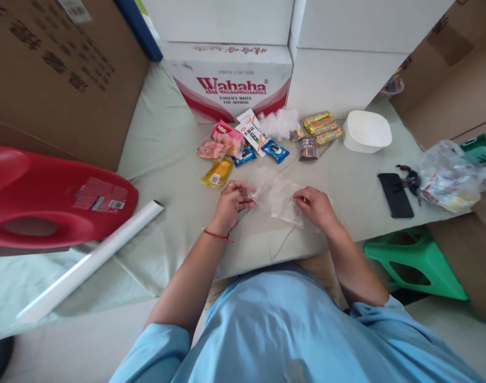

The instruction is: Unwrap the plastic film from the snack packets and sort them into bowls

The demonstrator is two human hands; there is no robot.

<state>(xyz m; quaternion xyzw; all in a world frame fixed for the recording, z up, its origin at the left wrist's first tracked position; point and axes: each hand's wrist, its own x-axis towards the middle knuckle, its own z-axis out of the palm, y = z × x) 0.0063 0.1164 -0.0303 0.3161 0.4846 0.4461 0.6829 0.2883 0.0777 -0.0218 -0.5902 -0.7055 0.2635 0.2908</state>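
Note:
My left hand [231,201] and my right hand [315,206] both pinch the edges of a small clear plastic bag [280,196], held just above the pale green cloth [166,159] on the table. A red string is tied round my left wrist. Beyond the bag lies a spread of snack packets: a yellow one [217,173], pink ones [222,139], blue ones [275,151], a brown cocoa one [308,148] and several striped bars [321,127].
A white bowl [366,131] sits at the right, with a black phone [395,194], keys and a crumpled bag [448,178] beyond. A white roll [91,260] and red stool [47,197] lie left. Cardboard boxes and a Wahaha carton [230,80] line the back. A green stool [416,260] stands lower right.

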